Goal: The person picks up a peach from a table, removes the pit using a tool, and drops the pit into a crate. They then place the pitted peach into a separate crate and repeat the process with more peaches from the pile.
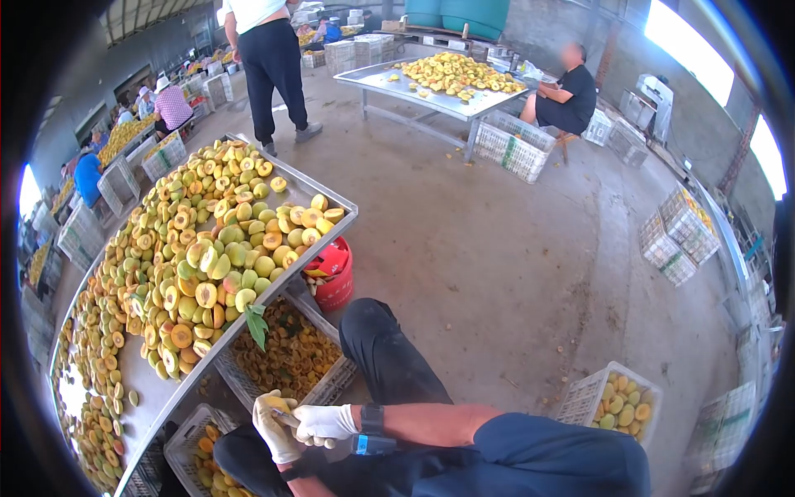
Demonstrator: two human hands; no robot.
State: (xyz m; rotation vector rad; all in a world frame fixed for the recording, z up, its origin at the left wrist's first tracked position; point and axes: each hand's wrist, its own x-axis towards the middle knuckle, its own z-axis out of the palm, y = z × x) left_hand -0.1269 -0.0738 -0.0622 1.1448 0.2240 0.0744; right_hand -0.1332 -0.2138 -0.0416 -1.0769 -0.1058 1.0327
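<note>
My left hand (275,427), in a white glove with a dark band at the wrist, is closed around a yellow peach piece (284,403), mostly hidden by the fingers. Against it is my gloved right hand (325,422), closed on a thin metal tool (286,417) whose tip meets the fruit; its exact kind is too small to make out. Both hands are over my lap, beside the metal table (290,273) heaped with halved peaches (199,257). Below the table edge, a crate (337,377) holds cut pieces and scraps.
A red bucket (335,290) stands under the table corner. Another crate of peaches (184,451) is by my leg, and one (571,403) sits to the right. Ahead, one person (273,70) stands and another (571,99) sits at a second table (377,80).
</note>
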